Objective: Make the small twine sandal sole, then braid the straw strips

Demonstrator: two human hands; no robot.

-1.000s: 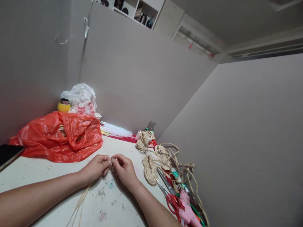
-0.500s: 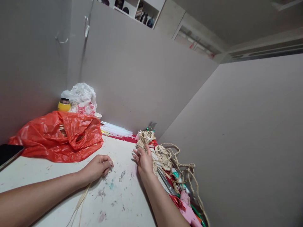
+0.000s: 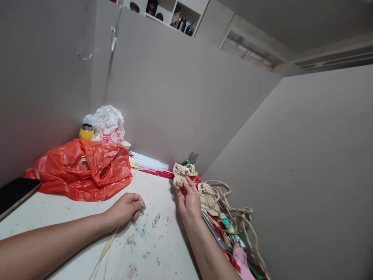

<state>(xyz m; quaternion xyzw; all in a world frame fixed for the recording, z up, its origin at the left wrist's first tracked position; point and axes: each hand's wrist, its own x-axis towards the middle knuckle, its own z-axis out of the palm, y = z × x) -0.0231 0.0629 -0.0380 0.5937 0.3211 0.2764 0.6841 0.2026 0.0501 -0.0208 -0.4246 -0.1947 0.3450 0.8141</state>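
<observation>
My left hand (image 3: 128,208) is closed in a pinch above the white table, its thumb and fingertips together. Thin pale straw-like strips (image 3: 105,251) trail from under that hand toward the table's near edge. Farther right, my right hand (image 3: 189,198) has its fingers curled against the lower part of a braided cord piece (image 3: 183,170), beige and coiled; the grip is partly hidden by the fingers. Just beside this hand lies another coiled braid (image 3: 209,198), with loose cord (image 3: 246,216) looping off to the right.
A red plastic bag (image 3: 78,171), a phone (image 3: 17,194), a yellow jar (image 3: 86,132) and a white plastic bag (image 3: 106,124) are on the left. White sticks (image 3: 150,161) lie along the back. Pliers (image 3: 192,158), red-handled scissors (image 3: 231,260) and a pink tool (image 3: 241,258) line the right edge.
My right hand has reached slightly farther, and its fingers have closed in on the braided cord piece, which has shifted. My left hand keeps its pinch. The whole view has swung a little left.
</observation>
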